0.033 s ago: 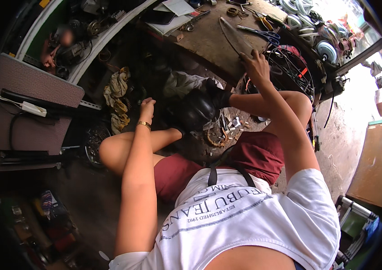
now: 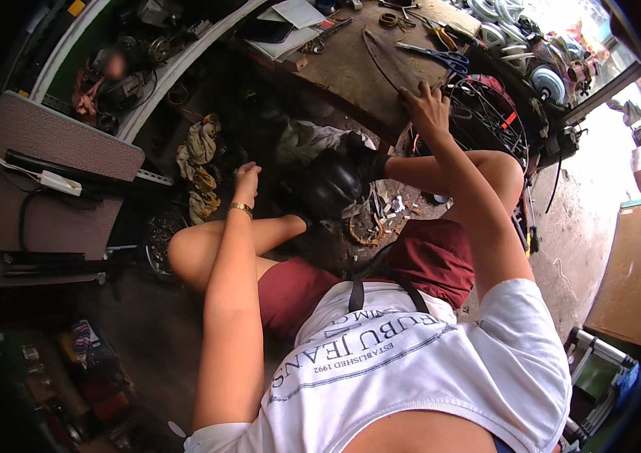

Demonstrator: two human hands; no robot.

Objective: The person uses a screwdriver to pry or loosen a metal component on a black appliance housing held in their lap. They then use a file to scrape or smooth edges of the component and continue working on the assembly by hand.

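Note:
My right hand (image 2: 430, 113) is over the near edge of a low wooden bench (image 2: 335, 79). Its thumb and fingertips pinch the near end of a long, thin, dark, bowed strip (image 2: 382, 66), whose far end points away over the bench top. Just right of the strip lie scissors with blue handles (image 2: 452, 63). My left hand (image 2: 246, 181) hangs over my left knee area, fingers curled closed; whatever is inside them, if anything, is hidden. A glossy black rounded object (image 2: 328, 185) sits on the floor between my feet.
Papers and a dark flat device (image 2: 267, 30) lie at the bench's far left. Pliers (image 2: 442, 36) and small scissors (image 2: 388, 20) lie farther back. Tangled black cables (image 2: 486, 117) fill the right side, below white wheels (image 2: 495, 38). A crumpled cloth (image 2: 199, 155) hangs left; scraps litter the floor.
The strip's far end has shifted slightly left, and its pale second edge no longer shows clearly. My right hand has moved a little; my left hand stays in place.

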